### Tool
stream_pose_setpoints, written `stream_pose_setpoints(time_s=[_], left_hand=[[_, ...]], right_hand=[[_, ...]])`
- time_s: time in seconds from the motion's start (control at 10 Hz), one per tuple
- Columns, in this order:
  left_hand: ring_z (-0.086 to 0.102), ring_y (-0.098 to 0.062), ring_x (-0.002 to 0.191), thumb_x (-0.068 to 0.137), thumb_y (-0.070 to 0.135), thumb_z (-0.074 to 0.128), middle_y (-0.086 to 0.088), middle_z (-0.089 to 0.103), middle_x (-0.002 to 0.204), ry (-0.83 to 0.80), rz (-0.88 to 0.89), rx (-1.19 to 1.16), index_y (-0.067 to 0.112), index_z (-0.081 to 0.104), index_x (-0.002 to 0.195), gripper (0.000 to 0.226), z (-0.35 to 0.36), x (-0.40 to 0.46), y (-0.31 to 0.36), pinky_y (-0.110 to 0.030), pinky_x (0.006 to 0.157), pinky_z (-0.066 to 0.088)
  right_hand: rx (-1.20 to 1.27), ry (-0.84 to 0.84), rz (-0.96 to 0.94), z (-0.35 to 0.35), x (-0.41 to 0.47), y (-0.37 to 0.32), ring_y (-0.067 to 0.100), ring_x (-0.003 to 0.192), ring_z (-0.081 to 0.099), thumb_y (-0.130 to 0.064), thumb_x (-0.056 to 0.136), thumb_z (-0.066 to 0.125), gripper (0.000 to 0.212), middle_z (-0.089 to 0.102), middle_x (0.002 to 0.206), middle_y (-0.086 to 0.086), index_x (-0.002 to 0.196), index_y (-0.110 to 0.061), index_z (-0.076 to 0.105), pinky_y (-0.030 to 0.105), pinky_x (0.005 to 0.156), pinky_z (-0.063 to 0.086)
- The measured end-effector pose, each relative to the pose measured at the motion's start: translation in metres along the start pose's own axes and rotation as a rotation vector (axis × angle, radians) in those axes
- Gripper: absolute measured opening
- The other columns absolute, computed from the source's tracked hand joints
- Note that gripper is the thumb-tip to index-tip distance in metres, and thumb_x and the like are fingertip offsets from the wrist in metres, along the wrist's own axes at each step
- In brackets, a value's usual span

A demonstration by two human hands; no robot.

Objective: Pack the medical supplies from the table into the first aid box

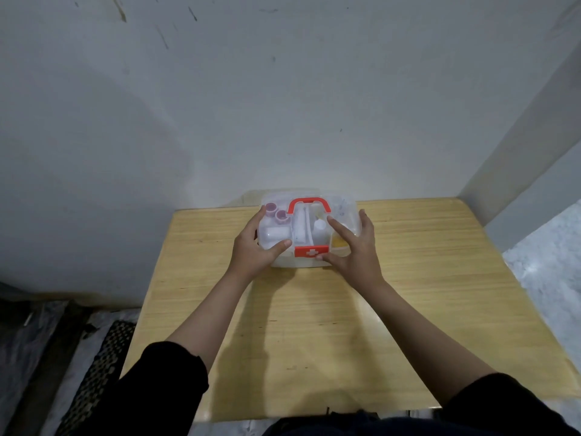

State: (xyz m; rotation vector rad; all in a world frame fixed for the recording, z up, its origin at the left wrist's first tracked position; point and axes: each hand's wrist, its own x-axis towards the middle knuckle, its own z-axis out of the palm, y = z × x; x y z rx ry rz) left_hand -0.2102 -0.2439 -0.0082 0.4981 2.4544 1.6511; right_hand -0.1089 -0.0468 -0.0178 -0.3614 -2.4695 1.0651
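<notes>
A clear plastic first aid box with a red handle and a red cross latch stands at the far middle of the wooden table, lid down. Through the lid I see two purple-capped bottles, a white roll, a white bottle and something yellow. My left hand grips the box's left side, thumb on the lid near the latch. My right hand lies on the lid's right half, fingers spread, thumb at the latch.
The table stands against a grey wall; a wall corner rises at the right. A black perforated mat and plastic sheeting lie on the floor to the left. A pale speckled floor shows to the right of the table.
</notes>
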Motion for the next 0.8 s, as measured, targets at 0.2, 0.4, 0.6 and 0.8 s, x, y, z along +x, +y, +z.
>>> stream_pose_setpoints(time_s=[0.2, 0.4, 0.6, 0.8], left_hand=[[0.047, -0.012, 0.127, 0.067, 0.037, 0.082, 0.015, 0.051, 0.134, -0.023, 0.03, 0.045, 0.025, 0.044, 0.136, 0.079, 0.006, 0.037, 0.008, -0.041, 0.103, 0.045], [0.047, -0.016, 0.125, 0.069, 0.03, 0.083, 0.013, 0.047, 0.127, -0.035, -0.009, 0.052, 0.024, 0.039, 0.136, 0.08, 0.011, 0.05, 0.01, -0.036, 0.101, 0.045], [0.045, -0.02, 0.125, 0.071, 0.036, 0.08, 0.004, 0.041, 0.139, -0.086, -0.053, 0.112, 0.029, 0.029, 0.138, 0.084, 0.012, 0.049, 0.011, -0.043, 0.099, 0.047], [0.03, -0.018, 0.14, 0.079, 0.038, 0.072, 0.0, 0.031, 0.152, 0.024, -0.121, 0.063, 0.019, 0.024, 0.146, 0.084, -0.002, 0.057, 0.037, -0.024, 0.105, 0.027]], right_hand=[[-0.028, -0.001, 0.033, 0.001, 0.033, 0.004, 0.036, 0.145, 0.012, -0.029, 0.064, 0.084, 0.074, 0.013, 0.155, 0.02, 0.131, -0.036, 0.052, 0.048, 0.113, 0.027], [-0.076, -0.03, 0.031, 0.0, 0.05, 0.012, 0.035, 0.145, 0.012, -0.029, 0.065, 0.083, 0.074, 0.013, 0.156, 0.018, 0.132, -0.034, 0.051, 0.053, 0.113, 0.031], [-0.073, -0.053, 0.066, 0.0, 0.045, 0.005, 0.034, 0.146, 0.01, -0.033, 0.069, 0.081, 0.075, 0.008, 0.158, 0.015, 0.135, -0.037, 0.046, 0.052, 0.113, 0.03], [0.053, 0.244, 0.043, -0.045, 0.059, -0.02, 0.026, 0.144, 0.023, -0.043, 0.071, 0.076, 0.077, 0.028, 0.154, 0.014, 0.139, -0.027, 0.043, 0.05, 0.114, 0.03]])
